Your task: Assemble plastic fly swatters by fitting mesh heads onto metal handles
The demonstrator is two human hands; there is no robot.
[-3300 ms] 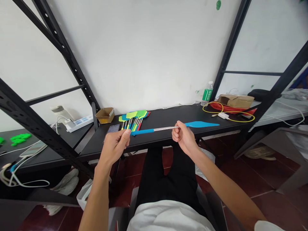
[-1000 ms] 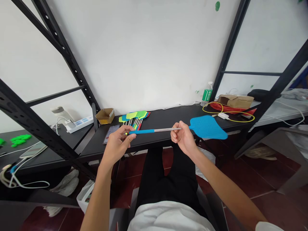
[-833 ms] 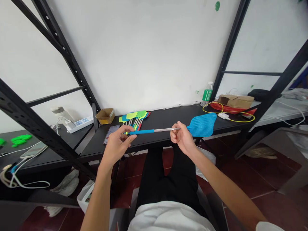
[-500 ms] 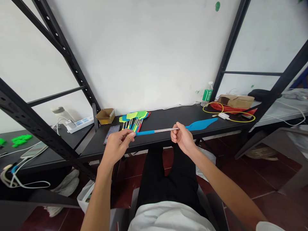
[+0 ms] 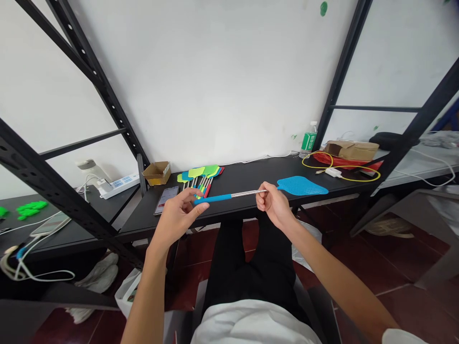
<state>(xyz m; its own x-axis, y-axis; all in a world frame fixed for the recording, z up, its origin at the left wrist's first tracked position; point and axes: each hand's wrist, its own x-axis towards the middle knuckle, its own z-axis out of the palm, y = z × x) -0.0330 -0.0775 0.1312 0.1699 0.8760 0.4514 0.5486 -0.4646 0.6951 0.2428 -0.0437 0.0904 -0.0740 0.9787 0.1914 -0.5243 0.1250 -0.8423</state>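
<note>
A blue fly swatter [image 5: 303,186] with a metal shaft and a blue grip is held level above the table's front edge, its mesh head pointing right and its flat side showing. Around the metal shaft, close to the head, the fingers of my right hand [image 5: 272,203] are closed. At the grip's left end is my left hand [image 5: 179,210], thumb and fingers parted around it; whether they touch the grip is hard to see. Behind my left hand several fly swatters [image 5: 201,174] in green, blue and red lie fanned in a pile on the table.
On the black table [image 5: 244,177] a phone [image 5: 167,199] and a small open cardboard box [image 5: 157,173] are at left. A bottle [image 5: 309,140], a yellow cable [image 5: 344,178] and a brown package [image 5: 351,149] are at right. Black metal posts [image 5: 103,86] frame both sides.
The fly swatter's head has turned from nearly edge-on to showing its flat mesh side. My left thumb and fingers have spread apart at the grip's end. My right hand has barely moved.
</note>
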